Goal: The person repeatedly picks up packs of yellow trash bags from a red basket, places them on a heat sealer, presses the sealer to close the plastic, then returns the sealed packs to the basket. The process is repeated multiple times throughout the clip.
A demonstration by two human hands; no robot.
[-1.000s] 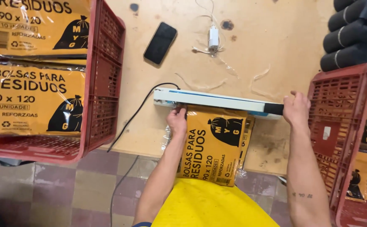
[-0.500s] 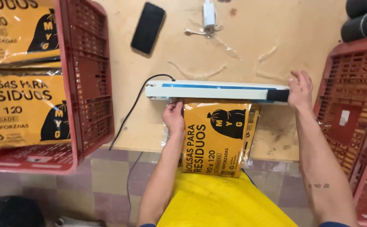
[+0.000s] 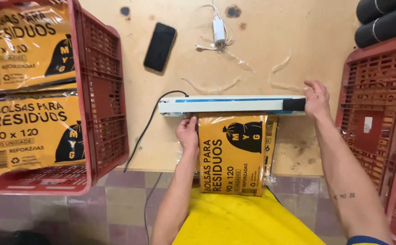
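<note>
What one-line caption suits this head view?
Right hand presses a sealer bar onto an orange bag packet; left hand steadies it.

This looks like a small packing workshop rather than a home. A long white heat sealer (image 3: 232,105) lies on a scuffed, stained wooden table (image 3: 270,41), red plastic crates (image 3: 102,104) on either side hold stacked orange packets of bin bags (image 3: 30,131), and dark rolls (image 3: 381,20), probably unpacked bags though only partly in view, sit at the far corner. Below the table edge the floor is chequered tile (image 3: 116,206).
</note>
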